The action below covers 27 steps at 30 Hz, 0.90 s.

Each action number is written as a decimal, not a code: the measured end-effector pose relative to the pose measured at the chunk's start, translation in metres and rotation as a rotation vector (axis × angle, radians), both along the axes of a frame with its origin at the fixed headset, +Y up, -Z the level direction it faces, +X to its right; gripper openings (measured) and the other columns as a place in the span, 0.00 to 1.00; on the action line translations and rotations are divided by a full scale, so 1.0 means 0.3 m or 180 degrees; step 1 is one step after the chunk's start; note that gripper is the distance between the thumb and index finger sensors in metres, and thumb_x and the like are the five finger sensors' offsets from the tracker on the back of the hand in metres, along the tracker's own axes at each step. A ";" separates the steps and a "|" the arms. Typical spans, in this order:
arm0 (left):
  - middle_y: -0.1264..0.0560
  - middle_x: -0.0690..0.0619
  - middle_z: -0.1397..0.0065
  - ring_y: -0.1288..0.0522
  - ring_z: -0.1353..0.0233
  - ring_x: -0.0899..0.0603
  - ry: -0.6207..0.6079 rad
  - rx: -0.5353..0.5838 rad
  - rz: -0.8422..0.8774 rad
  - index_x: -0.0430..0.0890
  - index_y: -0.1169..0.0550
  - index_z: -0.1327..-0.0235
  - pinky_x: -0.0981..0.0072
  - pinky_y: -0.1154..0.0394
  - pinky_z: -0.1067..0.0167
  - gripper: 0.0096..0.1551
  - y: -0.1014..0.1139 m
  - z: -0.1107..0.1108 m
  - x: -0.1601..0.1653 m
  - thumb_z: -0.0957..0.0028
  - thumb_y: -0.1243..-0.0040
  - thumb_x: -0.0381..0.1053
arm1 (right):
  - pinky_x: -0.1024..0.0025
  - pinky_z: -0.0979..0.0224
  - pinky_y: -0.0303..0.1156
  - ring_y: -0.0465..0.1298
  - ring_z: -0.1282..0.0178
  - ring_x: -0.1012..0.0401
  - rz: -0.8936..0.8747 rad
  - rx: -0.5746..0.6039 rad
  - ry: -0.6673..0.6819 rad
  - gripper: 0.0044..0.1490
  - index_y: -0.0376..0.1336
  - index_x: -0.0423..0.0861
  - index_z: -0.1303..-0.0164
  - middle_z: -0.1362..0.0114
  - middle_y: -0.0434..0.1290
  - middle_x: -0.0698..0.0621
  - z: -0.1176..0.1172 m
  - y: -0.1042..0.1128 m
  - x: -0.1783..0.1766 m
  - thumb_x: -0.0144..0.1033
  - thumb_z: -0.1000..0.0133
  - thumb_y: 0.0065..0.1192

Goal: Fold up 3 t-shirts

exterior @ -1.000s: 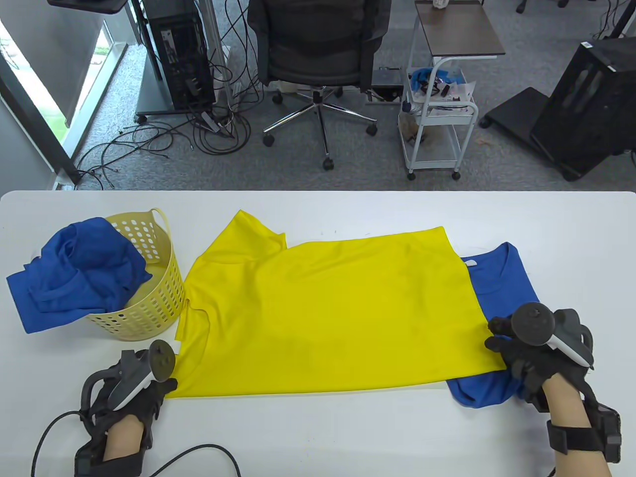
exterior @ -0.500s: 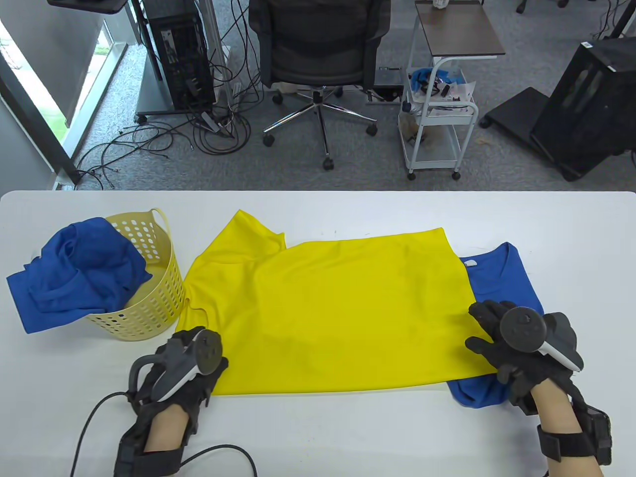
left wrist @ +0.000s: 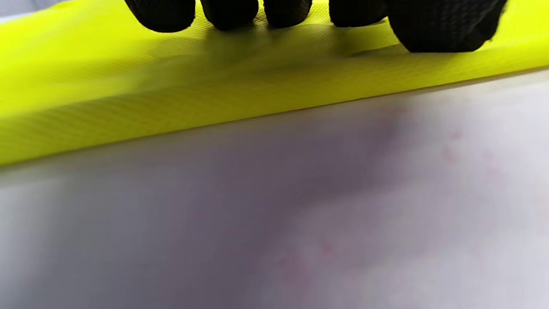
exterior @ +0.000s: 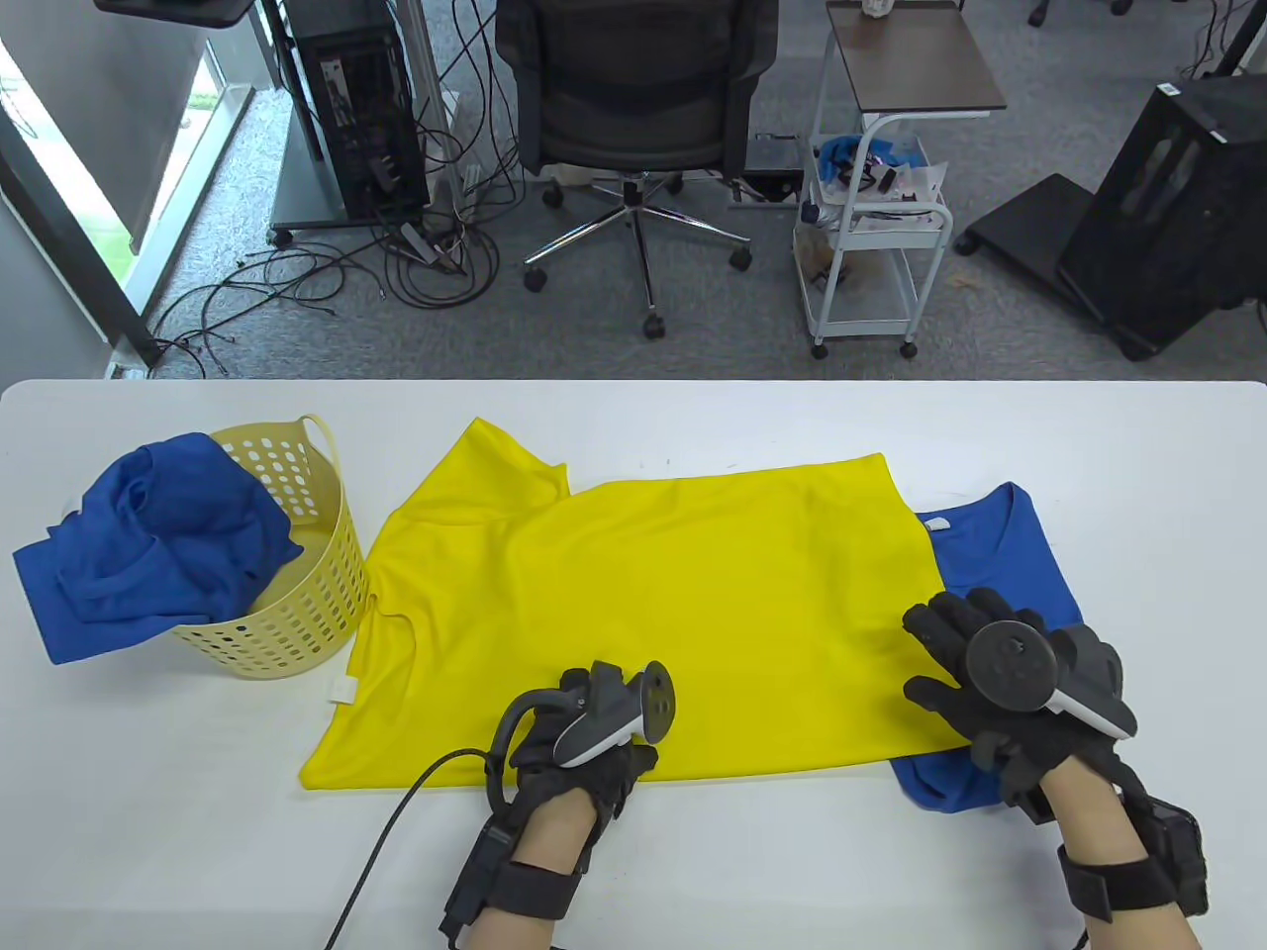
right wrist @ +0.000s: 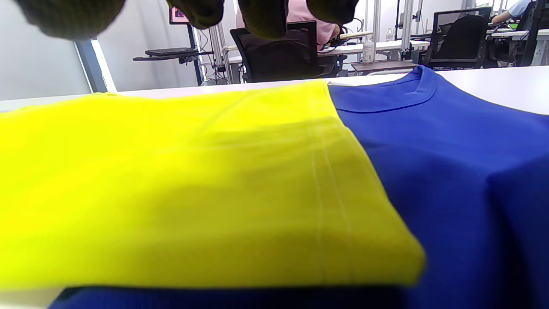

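Both hands, left (exterior: 584,762) and right (exterior: 1000,693), rest flat, grasping nothing, on yellow t-shirt (exterior: 643,594)

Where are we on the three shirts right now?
None clearly finished. The yellow shirt lies spread on the table, both hands, left hand and right hand, at its near edge. One blue shirt lies partly under it; another blue shirt is bunched in the basket.

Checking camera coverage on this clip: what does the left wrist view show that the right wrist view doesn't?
Only the left wrist view: the left hand's fingertips resting on the yellow t-shirt near its front edge, with bare table below. Only the right wrist view: the blue t-shirt under the yellow hem, and its neckline. Both: the yellow t-shirt lying flat.
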<state>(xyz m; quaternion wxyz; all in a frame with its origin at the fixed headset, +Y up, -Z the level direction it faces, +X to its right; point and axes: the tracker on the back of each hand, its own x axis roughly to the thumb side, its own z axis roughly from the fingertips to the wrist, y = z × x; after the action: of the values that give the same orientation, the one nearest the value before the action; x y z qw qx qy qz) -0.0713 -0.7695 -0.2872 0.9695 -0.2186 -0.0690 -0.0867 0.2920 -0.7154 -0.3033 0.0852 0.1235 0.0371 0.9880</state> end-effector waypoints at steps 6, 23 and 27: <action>0.44 0.54 0.20 0.42 0.22 0.43 -0.0056 0.0190 0.0084 0.65 0.41 0.30 0.45 0.38 0.26 0.39 -0.001 0.016 0.017 0.57 0.43 0.64 | 0.26 0.22 0.45 0.50 0.14 0.36 0.0033 -0.0054 -0.0001 0.45 0.53 0.56 0.24 0.14 0.54 0.45 -0.008 -0.018 -0.009 0.57 0.52 0.60; 0.32 0.54 0.29 0.33 0.31 0.44 -0.0392 0.0113 -0.0074 0.60 0.29 0.35 0.46 0.33 0.31 0.38 0.030 0.074 0.070 0.62 0.37 0.67 | 0.26 0.22 0.45 0.50 0.14 0.36 0.0007 -0.0059 -0.0029 0.44 0.53 0.56 0.25 0.14 0.54 0.45 -0.001 -0.018 0.003 0.57 0.52 0.60; 0.30 0.55 0.32 0.30 0.35 0.45 -0.0442 0.0310 -0.0112 0.61 0.28 0.39 0.47 0.31 0.34 0.35 0.022 0.068 0.079 0.64 0.34 0.65 | 0.26 0.22 0.45 0.50 0.14 0.36 0.0003 -0.0035 -0.0022 0.44 0.53 0.56 0.25 0.15 0.54 0.44 -0.001 -0.018 0.003 0.57 0.52 0.60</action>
<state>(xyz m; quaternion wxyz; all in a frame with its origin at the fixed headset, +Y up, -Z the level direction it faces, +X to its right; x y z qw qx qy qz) -0.0477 -0.7629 -0.2668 0.9702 -0.1657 -0.1280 -0.1220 0.2928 -0.7208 -0.3036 0.0855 0.1196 0.0422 0.9882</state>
